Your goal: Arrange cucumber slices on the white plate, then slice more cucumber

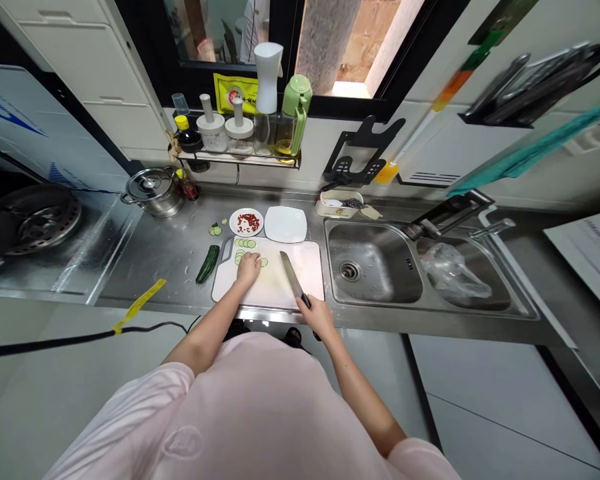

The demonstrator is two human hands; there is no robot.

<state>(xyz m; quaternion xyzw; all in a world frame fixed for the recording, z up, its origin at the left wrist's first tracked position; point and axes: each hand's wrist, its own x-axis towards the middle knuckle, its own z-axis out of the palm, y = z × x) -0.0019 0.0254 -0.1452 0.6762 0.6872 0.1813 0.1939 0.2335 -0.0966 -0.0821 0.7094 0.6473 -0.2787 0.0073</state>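
My right hand (318, 316) is wrapped round the black handle of a knife (292, 275), whose blade lies over the right part of the white cutting board (305, 257). On the board's left part, my left hand (249, 267) touches some pale green cucumber slices (263, 263); its fingers are bent together, and what is under them is partly hidden. More slices (245, 244) lie in a row above that hand. A dark green cucumber piece (207, 265) rests on the counter left of the board. Behind the board are a plate of chopped red pieces (247, 223) and a bare white plate (285, 224).
To the right is a double sink (375, 263) with a plastic bag (455, 272) in its far basin. A lidded pot (155, 192) and a wok (25, 219) stand at the left. Bottles and jars fill a wall rack (240, 157). Cucumber scraps (215, 229) lie near the red pieces.
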